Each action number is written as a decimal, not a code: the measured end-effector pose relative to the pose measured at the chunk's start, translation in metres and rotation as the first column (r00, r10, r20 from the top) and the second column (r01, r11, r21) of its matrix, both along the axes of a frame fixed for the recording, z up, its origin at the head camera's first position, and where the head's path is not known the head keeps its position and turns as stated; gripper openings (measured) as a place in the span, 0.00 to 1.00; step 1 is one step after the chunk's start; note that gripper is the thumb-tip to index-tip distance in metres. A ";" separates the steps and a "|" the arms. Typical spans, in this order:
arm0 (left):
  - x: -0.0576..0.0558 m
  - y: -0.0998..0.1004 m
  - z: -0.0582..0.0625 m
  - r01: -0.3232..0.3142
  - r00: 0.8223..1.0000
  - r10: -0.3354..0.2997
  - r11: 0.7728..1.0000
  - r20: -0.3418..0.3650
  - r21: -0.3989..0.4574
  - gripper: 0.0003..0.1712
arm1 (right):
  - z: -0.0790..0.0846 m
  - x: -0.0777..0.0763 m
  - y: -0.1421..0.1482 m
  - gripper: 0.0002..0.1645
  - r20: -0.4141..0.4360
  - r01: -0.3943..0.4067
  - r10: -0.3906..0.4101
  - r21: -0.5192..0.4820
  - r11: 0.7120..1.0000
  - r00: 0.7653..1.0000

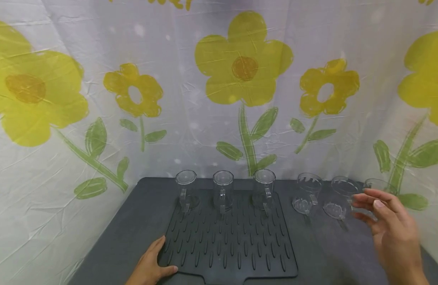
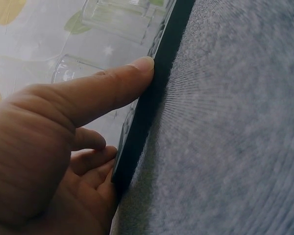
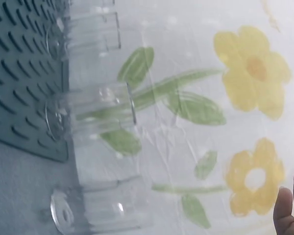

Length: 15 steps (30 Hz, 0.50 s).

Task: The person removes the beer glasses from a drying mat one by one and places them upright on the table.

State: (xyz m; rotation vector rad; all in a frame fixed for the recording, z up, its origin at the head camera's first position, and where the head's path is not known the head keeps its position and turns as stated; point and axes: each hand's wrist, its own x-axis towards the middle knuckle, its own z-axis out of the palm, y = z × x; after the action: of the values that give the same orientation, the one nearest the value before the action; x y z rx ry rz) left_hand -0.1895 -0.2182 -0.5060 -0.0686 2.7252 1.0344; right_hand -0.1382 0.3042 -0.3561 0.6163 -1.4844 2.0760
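And now onto the flat dark ribbed mat point(image 1: 226, 247), bearing three clear glass mugs point(image 1: 223, 194) in a row across its far end, apparently bases up, with handles nearward; then right, off the mat, to three matching mugs point(image 1: 336, 200), rims up

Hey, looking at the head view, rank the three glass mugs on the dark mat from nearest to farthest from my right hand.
From your right hand:
1. Right mug, near the mat's far right corner
2. Middle mug, between the others
3. Left mug, near the far left corner
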 end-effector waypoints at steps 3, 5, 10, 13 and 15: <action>0.000 0.000 0.000 0.001 1.000 -0.001 1.000 0.001 0.000 0.66 | -0.002 -0.003 -0.007 0.20 -0.008 -0.051 0.051 -0.021 0.998 0.999; 0.000 0.000 0.000 0.000 1.000 0.000 1.000 0.003 0.006 0.66 | -0.003 -0.004 -0.012 0.20 -0.001 -0.063 0.063 -0.027 0.998 0.998; 0.000 0.000 0.000 -0.002 1.000 0.002 1.000 -0.001 0.015 0.66 | -0.004 -0.008 -0.025 0.19 0.043 -0.020 0.020 -0.001 1.000 0.999; 0.001 -0.001 -0.001 -0.005 1.000 0.005 1.000 -0.005 0.019 0.67 | -0.005 -0.012 -0.033 0.19 0.067 0.001 -0.003 0.025 1.000 0.998; 0.001 -0.001 -0.001 -0.002 1.000 0.002 1.000 -0.008 0.019 0.67 | -0.006 -0.014 -0.038 0.19 0.086 0.012 -0.016 0.046 0.999 0.996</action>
State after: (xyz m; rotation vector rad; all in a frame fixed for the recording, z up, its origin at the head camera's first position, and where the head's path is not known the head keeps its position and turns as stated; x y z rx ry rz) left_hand -0.1889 -0.2190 -0.5075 -0.0639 2.7229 1.0630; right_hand -0.1526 0.2660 -0.3621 0.5378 -1.5838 2.0874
